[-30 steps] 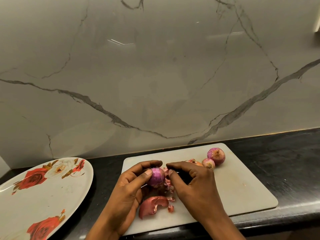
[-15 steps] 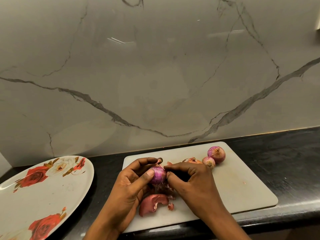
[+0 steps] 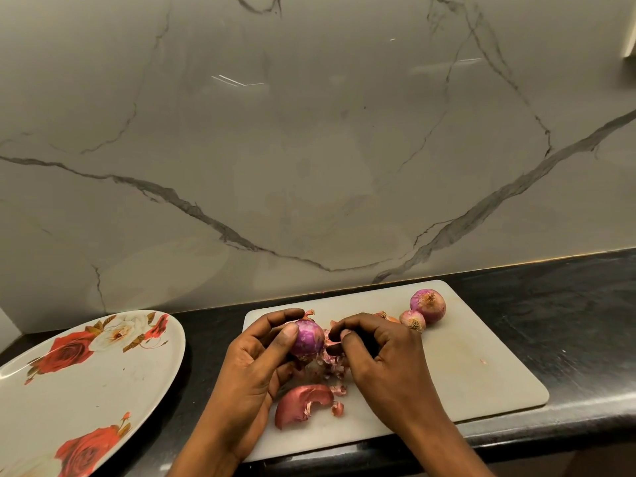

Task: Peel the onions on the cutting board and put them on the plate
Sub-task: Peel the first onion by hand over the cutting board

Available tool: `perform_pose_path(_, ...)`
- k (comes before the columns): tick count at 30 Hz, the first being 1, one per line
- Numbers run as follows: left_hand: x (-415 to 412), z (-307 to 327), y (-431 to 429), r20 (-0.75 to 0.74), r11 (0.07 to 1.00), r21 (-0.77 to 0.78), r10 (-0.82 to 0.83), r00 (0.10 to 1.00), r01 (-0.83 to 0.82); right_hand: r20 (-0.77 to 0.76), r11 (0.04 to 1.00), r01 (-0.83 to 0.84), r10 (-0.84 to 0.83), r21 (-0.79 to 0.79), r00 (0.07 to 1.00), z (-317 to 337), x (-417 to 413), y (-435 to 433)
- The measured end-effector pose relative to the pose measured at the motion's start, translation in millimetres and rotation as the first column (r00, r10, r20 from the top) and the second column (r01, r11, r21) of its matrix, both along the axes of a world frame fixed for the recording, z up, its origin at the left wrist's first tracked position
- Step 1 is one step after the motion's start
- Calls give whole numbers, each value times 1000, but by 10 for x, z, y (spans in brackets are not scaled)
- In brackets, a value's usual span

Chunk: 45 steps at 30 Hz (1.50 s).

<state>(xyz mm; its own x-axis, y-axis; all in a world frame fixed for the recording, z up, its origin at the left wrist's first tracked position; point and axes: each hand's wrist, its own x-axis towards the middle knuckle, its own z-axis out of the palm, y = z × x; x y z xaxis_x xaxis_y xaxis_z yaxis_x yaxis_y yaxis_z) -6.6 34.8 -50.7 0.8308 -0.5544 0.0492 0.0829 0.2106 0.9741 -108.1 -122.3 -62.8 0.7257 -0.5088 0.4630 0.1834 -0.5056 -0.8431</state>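
The wall panel (image 3: 309,149) is glossy, marble-look stone with grey veins and bright reflections. The black tabletop (image 3: 568,304) looks like polished stone with a faint sheen. The white cutting board (image 3: 481,373) looks like smooth, matt plastic. The rose-printed plate (image 3: 103,390) is shiny. The part-peeled onion (image 3: 308,339) is smooth and slightly glossy; the onion skin (image 3: 303,404) is dry and papery.

Black stone countertop (image 3: 568,304) below a glossy pale marble wall (image 3: 309,132) with dark veins
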Motion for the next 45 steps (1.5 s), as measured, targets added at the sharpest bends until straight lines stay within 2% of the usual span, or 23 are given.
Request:
perform_pose_path(13, -30, 37, 22, 14, 999, -9, -47, 999, 48, 13, 990, -126, 126, 59, 992, 91, -29, 7)
perform_pose_path(20, -9, 28, 29, -28, 998, -30, -52, 998, 51, 4, 997, -71, 71, 6, 997, 41, -12, -14)
perform_pose_path(26, 5, 5, 17, -30, 999, -33, -38, 999, 37, 24, 998, -3, 2, 63, 1000, 9, 5, -12)
perform_pose_path(28, 10, -2, 20, -26, 999, -26, -34, 999, 33, 22, 993, -56, 54, 106, 998, 13, 5, 6)
perform_pose_path(31, 15, -12, 26, -30, 998, -39, -55, 998, 53, -5, 990, -127, 128, 65, 992, 29, -9, 41)
perform_pose_path(38, 34, -26, 23, -83, 996, -62, -68, 994, 63, 14, 999, -32, 32, 1, 999, 14, 8, -17)
perform_pose_path(42, 44, -22, 34, -135, 995, -84, -73, 988, 62, 29, 999, -24, 23, 26, 999, 32, 0, -6)
perform_pose_path(45, 24, -6, 29, -99, 996, -48, -74, 992, 69, 46, 998, -3, 1, 57, 999, 14, 5, -11)
